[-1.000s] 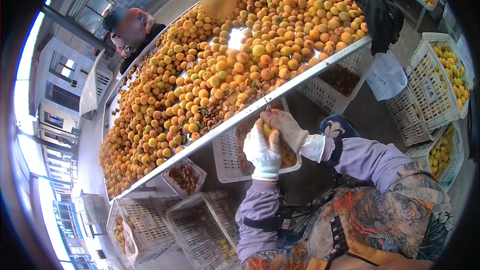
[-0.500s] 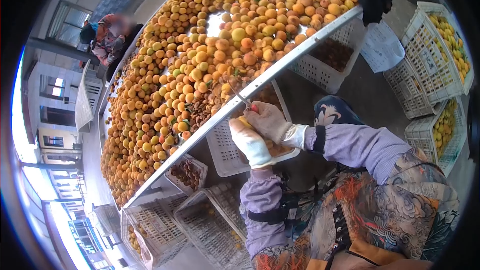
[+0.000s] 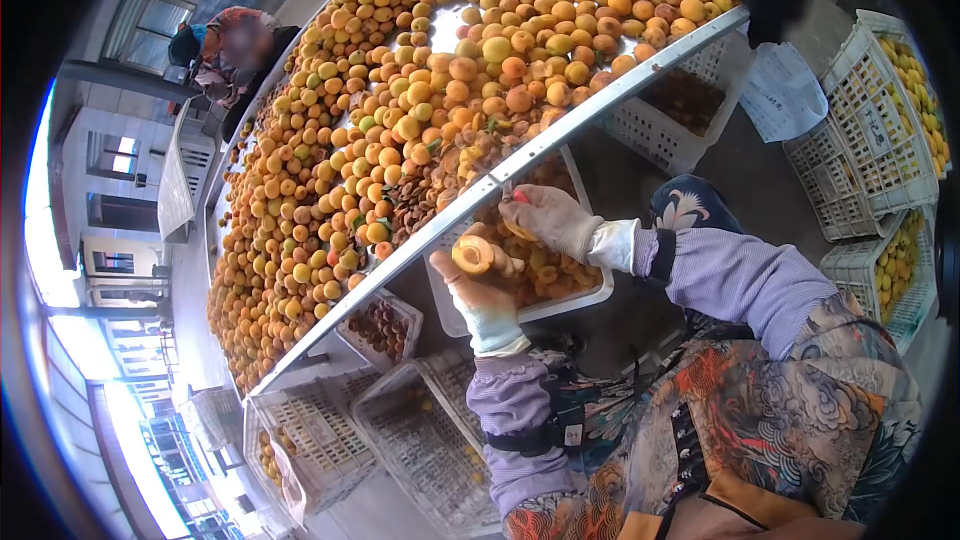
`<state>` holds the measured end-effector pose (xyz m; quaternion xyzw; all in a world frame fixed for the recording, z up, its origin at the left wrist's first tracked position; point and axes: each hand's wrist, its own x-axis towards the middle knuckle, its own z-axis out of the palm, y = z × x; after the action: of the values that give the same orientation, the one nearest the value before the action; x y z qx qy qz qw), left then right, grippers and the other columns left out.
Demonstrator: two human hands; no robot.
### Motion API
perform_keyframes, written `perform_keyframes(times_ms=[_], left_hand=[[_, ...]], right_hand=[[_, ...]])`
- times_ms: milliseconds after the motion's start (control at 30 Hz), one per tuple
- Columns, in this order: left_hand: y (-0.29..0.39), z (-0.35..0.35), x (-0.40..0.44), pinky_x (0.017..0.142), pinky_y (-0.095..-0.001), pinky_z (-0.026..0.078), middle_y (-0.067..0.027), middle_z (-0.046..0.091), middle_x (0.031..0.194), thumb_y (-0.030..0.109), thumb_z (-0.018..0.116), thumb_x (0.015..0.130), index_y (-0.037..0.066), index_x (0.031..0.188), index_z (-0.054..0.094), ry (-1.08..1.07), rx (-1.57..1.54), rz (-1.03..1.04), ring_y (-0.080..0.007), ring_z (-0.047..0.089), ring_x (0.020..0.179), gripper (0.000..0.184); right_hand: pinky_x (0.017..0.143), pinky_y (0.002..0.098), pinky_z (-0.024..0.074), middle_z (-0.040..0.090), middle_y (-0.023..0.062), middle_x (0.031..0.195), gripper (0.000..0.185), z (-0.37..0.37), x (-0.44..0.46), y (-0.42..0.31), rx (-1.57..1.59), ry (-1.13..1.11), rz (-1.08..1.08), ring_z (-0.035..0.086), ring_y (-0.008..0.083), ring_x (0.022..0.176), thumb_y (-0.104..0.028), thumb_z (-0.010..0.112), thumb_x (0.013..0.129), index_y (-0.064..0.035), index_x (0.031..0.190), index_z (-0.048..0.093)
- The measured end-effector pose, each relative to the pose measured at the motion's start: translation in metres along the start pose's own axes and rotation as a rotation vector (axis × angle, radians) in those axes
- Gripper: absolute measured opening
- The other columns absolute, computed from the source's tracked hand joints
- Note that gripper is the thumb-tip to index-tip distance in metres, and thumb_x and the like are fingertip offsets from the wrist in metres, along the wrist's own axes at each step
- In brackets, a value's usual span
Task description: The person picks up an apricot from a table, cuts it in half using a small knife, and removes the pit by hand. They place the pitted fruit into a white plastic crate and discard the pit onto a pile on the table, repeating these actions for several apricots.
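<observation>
My left hand [image 3: 482, 298], in a pale glove, holds an apricot half [image 3: 472, 254] with its hollow cut face turned up. Just to the right, my gloved right hand [image 3: 556, 222] is closed around a small knife with a red handle [image 3: 519, 197]; its blade is hard to make out. Orange flesh, seemingly another apricot half [image 3: 519, 231], shows under the right fingers. Both hands are above a white crate [image 3: 590, 298] of apricot halves, beside the table's metal edge [image 3: 455, 215]. Whole apricots [image 3: 400, 125] are heaped on the table, with brown pits [image 3: 411, 202] near the edge.
Crates with brown contents stand under the table, one to the left [image 3: 405, 315] and one to the right [image 3: 715, 125]. Stacked crates of yellow fruit [image 3: 870, 155] are at the right. More crates [image 3: 425, 440] stand lower left. Another person [image 3: 225, 55] sits across the table.
My hands have moved apart. The left has shifted left and down, now showing the cut face of the apricot half; the right has risen slightly with the knife. The view has shifted a little.
</observation>
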<state>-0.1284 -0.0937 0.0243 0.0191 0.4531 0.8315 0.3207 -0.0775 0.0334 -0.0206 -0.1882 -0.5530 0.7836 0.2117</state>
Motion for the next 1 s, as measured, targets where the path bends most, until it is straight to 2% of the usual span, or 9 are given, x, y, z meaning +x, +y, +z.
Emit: perform_keyframes(times_ms=[100, 167, 233, 367, 433, 667, 800, 900, 1000], left_hand=[[0.001, -0.014, -0.005, 0.057, -0.0350, 0.043, -0.0056, 0.049, 0.064, 0.065, 0.043, 0.085, 0.001, 0.106, 0.055, -0.065, 0.023, -0.008, -0.0182, 0.044, 0.054, 0.068], [0.001, -0.010, -0.005, 0.055, -0.0340, 0.044, -0.0059, 0.049, 0.063, 0.064, 0.043, 0.086, 0.001, 0.106, 0.054, 0.012, 0.077, 0.055, -0.0187, 0.044, 0.053, 0.068], [0.002, 0.002, -0.008, 0.055, -0.0337, 0.044, -0.0060, 0.050, 0.063, 0.064, 0.043, 0.086, 0.001, 0.106, 0.055, 0.042, 0.038, 0.047, -0.0189, 0.046, 0.054, 0.068], [-0.003, 0.008, -0.012, 0.054, -0.0324, 0.044, -0.0061, 0.052, 0.067, 0.064, 0.042, 0.086, 0.001, 0.107, 0.054, -0.054, 0.091, -0.004, -0.0191, 0.049, 0.057, 0.067], [-0.014, 0.009, -0.006, 0.055, -0.0317, 0.045, -0.0054, 0.053, 0.070, 0.063, 0.042, 0.087, 0.003, 0.104, 0.055, -0.127, 0.122, -0.022, -0.0179, 0.050, 0.058, 0.063], [-0.038, 0.031, -0.010, 0.055, -0.0279, 0.044, -0.0002, 0.052, 0.077, 0.055, 0.048, 0.089, 0.010, 0.095, 0.053, 0.045, 0.092, -0.092, -0.0156, 0.052, 0.067, 0.045], [-0.043, 0.014, -0.006, 0.060, -0.0260, 0.047, -0.0009, 0.057, 0.083, 0.058, 0.043, 0.090, 0.011, 0.101, 0.054, -0.180, 0.118, -0.196, -0.0134, 0.055, 0.072, 0.049], [-0.050, 0.024, -0.009, 0.069, -0.0289, 0.051, -0.0047, 0.059, 0.097, 0.052, 0.042, 0.093, 0.009, 0.113, 0.052, -0.124, 0.141, -0.161, -0.0159, 0.058, 0.083, 0.049], [-0.052, 0.039, -0.012, 0.082, -0.0319, 0.050, -0.0087, 0.057, 0.109, 0.040, 0.041, 0.097, 0.005, 0.123, 0.046, -0.039, 0.288, 0.103, -0.0177, 0.057, 0.096, 0.044]], right_hand=[[0.070, 0.0289, 0.0460, 0.063, 0.0051, 0.079, 0.026, 0.001, -0.009, -0.016, -0.411, -0.075, 0.043, 0.057, 0.0123, 0.074, -0.030, 0.062, 0.086, -0.0051, 0.094, 0.060], [0.073, 0.0286, 0.0459, 0.064, 0.0046, 0.081, 0.025, 0.004, -0.006, -0.022, -0.291, 0.033, 0.080, 0.059, 0.0142, 0.078, -0.028, 0.060, 0.087, -0.0042, 0.094, 0.061], [0.059, 0.0269, 0.0463, 0.061, 0.0024, 0.073, 0.022, 0.006, -0.002, -0.025, -0.229, 0.078, -0.031, 0.057, 0.0127, 0.065, -0.028, 0.059, 0.087, -0.0061, 0.086, 0.060], [0.039, 0.0206, 0.0320, 0.049, -0.0016, 0.060, 0.025, 0.005, -0.011, -0.094, 0.297, 0.021, 0.250, 0.043, 0.0075, 0.043, -0.027, 0.052, 0.091, -0.0073, 0.075, 0.051], [0.036, 0.0200, 0.0289, 0.045, -0.0044, 0.055, 0.024, 0.004, -0.015, -0.108, 0.488, -0.139, -0.074, 0.039, 0.0040, 0.041, -0.030, 0.055, 0.088, -0.0112, 0.074, 0.051], [0.037, 0.0186, 0.0262, 0.044, -0.0062, 0.053, 0.024, -0.007, -0.009, -0.091, 0.398, -0.181, -0.200, 0.037, 0.0029, 0.040, -0.029, 0.056, 0.091, -0.0072, 0.095, 0.063], [0.040, 0.0154, 0.0299, 0.048, -0.0061, 0.059, 0.023, -0.009, -0.009, -0.086, 0.472, -0.178, -0.163, 0.043, 0.0015, 0.047, -0.029, 0.061, 0.089, -0.0069, 0.095, 0.063], [0.047, 0.0157, 0.0357, 0.049, -0.0055, 0.064, 0.025, -0.005, -0.010, -0.090, 0.371, -0.179, -0.248, 0.047, 0.0020, 0.057, -0.031, 0.063, 0.088, -0.0069, 0.091, 0.063], [0.054, 0.0197, 0.0407, 0.051, -0.0047, 0.067, 0.026, -0.002, -0.014, -0.093, 0.268, -0.254, -0.306, 0.048, 0.0027, 0.065, -0.030, 0.064, 0.087, -0.0048, 0.083, 0.062]])
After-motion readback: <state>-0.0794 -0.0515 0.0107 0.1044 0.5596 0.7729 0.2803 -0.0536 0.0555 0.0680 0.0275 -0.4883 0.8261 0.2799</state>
